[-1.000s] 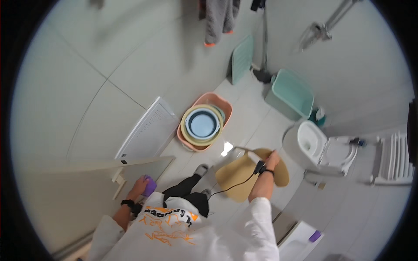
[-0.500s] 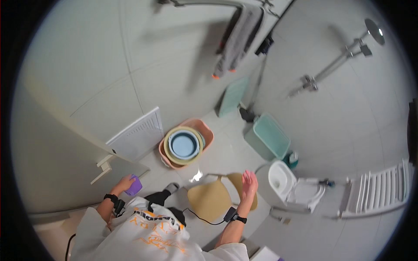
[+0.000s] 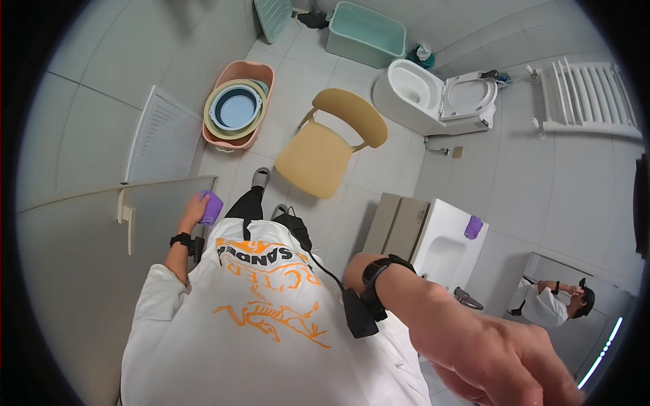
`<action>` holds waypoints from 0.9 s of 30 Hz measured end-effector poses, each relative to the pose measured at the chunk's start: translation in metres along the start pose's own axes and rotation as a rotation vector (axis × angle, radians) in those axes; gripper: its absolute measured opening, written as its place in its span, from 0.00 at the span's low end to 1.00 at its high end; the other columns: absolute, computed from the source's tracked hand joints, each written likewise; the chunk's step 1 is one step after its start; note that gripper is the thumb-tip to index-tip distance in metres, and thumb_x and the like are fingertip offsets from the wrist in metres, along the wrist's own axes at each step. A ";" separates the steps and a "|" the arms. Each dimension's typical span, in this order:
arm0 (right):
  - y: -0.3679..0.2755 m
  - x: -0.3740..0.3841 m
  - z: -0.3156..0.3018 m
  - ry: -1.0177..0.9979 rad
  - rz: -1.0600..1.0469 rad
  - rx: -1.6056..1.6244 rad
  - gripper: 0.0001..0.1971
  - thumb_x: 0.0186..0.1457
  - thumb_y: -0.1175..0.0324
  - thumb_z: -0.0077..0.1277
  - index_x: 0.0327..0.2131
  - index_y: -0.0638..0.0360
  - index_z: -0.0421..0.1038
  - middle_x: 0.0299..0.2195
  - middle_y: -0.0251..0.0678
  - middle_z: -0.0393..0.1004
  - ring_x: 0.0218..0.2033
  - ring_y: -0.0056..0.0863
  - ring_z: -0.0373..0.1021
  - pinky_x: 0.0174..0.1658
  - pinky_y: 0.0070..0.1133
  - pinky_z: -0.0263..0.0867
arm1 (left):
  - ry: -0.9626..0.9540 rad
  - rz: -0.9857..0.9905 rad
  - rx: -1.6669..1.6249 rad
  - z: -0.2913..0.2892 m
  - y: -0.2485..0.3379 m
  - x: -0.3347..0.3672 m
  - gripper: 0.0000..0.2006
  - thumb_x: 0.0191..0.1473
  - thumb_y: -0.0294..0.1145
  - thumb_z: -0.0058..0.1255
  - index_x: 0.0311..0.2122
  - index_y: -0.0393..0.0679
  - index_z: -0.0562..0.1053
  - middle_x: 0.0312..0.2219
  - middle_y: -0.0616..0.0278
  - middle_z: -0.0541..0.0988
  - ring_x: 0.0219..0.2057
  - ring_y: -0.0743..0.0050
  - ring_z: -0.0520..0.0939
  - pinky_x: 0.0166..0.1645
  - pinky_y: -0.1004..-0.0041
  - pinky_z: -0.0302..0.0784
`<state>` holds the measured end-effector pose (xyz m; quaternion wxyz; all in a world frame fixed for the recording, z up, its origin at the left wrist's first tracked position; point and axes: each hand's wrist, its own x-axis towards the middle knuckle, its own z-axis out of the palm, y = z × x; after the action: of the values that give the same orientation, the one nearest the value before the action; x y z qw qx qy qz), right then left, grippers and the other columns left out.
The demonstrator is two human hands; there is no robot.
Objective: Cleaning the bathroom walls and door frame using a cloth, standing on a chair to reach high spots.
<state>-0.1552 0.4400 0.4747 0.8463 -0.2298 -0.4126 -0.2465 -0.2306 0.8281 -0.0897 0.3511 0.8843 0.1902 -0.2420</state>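
Note:
My left hand (image 3: pixel 194 211) is closed around a folded purple cloth (image 3: pixel 212 208), held beside my left hip near the door (image 3: pixel 81 237). My right hand (image 3: pixel 497 358) is raised close to the camera at the lower right, in front of the sink area. Its fingers bend downward and partly leave the picture, so whether they grip anything is hidden. Another purple cloth (image 3: pixel 473 227) lies on the rim of the white washbasin (image 3: pixel 443 260). A tan chair (image 3: pixel 315 159) stands ahead of my feet, touched by neither hand.
Nested basins (image 3: pixel 236 111) sit in a pink tub (image 3: pixel 252 70) by the left wall. A green bin (image 3: pixel 365 35) stands at the back beside the toilet (image 3: pixel 414 91), lid raised. A towel radiator (image 3: pixel 589 95) is on the right wall; a mirror (image 3: pixel 565 298) hangs beyond the basin.
The view has turned down and to the right, bringing the washbasin and mirror in. My right hand has come up from over the chair toward the camera. My left hand still holds the cloth.

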 end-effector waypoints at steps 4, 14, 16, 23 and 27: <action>-0.030 -0.019 0.021 0.073 0.055 -0.024 0.11 0.56 0.76 0.49 0.43 0.63 0.73 0.42 0.31 0.77 0.41 0.22 0.72 0.41 0.15 0.71 | -0.068 -0.006 -0.099 0.005 0.011 -0.020 0.25 0.59 0.45 0.45 0.52 0.31 0.68 0.45 0.37 0.75 0.48 0.42 0.76 0.53 0.59 0.69; 0.006 0.000 0.042 0.145 -0.943 -0.127 0.07 0.54 0.81 0.51 0.35 0.64 0.79 0.39 0.30 0.80 0.37 0.22 0.75 0.39 0.13 0.71 | 0.015 0.071 -0.255 0.003 0.043 -0.041 0.23 0.60 0.46 0.44 0.50 0.35 0.68 0.42 0.41 0.77 0.45 0.47 0.78 0.50 0.61 0.71; -0.003 -0.019 0.054 0.075 -0.239 0.013 0.08 0.54 0.81 0.51 0.35 0.64 0.79 0.39 0.30 0.80 0.38 0.22 0.75 0.39 0.14 0.71 | 0.062 0.067 -0.279 -0.001 0.037 -0.043 0.23 0.61 0.46 0.43 0.50 0.35 0.68 0.42 0.42 0.77 0.45 0.47 0.78 0.50 0.62 0.71; 0.017 -0.031 0.052 -0.038 0.356 0.242 0.09 0.54 0.80 0.51 0.37 0.61 0.79 0.41 0.31 0.79 0.39 0.23 0.75 0.40 0.14 0.71 | 0.217 0.172 -0.462 -0.051 0.074 -0.069 0.19 0.61 0.43 0.44 0.45 0.35 0.68 0.37 0.45 0.77 0.39 0.52 0.78 0.47 0.65 0.71; 0.040 -0.033 0.063 -0.022 0.272 0.062 0.10 0.55 0.80 0.50 0.37 0.58 0.80 0.41 0.31 0.79 0.41 0.23 0.76 0.41 0.14 0.71 | 0.292 0.188 -0.444 -0.099 0.108 -0.090 0.17 0.61 0.41 0.44 0.44 0.35 0.67 0.34 0.46 0.76 0.37 0.57 0.77 0.45 0.65 0.71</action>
<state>-0.1857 0.5157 0.4752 0.8740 -0.2599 -0.3943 -0.1142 -0.2195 0.8101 0.0811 0.5262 0.8248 0.2043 -0.0309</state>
